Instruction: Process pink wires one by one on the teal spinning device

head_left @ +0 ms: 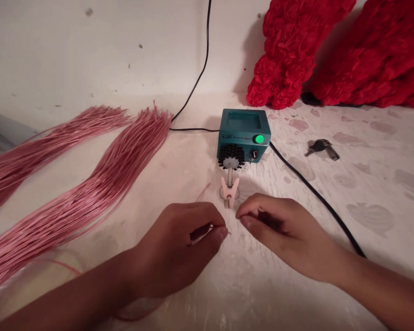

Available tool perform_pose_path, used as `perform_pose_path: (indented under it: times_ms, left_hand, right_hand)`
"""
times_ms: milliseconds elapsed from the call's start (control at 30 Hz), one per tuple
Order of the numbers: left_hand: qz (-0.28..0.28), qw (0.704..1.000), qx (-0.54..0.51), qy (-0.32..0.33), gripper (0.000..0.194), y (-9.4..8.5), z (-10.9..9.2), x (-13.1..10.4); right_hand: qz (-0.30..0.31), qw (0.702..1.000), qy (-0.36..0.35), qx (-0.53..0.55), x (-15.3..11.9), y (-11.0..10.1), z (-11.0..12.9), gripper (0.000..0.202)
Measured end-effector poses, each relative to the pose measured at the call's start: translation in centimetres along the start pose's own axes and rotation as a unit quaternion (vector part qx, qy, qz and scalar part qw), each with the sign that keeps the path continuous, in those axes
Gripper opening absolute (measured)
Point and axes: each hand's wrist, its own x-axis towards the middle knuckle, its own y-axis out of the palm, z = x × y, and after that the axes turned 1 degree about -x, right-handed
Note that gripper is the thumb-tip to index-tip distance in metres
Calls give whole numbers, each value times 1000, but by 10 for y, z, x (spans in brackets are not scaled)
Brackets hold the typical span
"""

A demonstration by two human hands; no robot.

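Note:
My left hand (182, 248) is closed in a pinch on a thin pink cord, whose tip (229, 233) sticks out just past the thumb. Another length of pink cord (203, 190) shows behind the knuckles, and a loose strand (138, 317) curves below the wrist. To the right, my right hand (286, 230) has thumb and forefinger pressed together; whatever may be between them is too small to make out. Just beyond both hands is a pink clothespin (229, 192) in front of a teal machine (243, 122) with a lit green button and black toothed wheel (231, 157).
Two long bundles of pink cords (100, 188) lie across the left side. Red fabric flowers (283, 55) are heaped at the back right. A key-like dark object (322, 147) lies on the patterned table cover. A black cable (317, 197) runs right of the machine.

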Motion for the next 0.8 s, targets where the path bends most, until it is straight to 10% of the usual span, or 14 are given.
perform_pose_path:
  times_ms: [800]
  left_hand:
    - [-68,996,7,-62,12,13,-16,-12]
  right_hand:
    - [14,999,-36,31,-9,3,7,8]
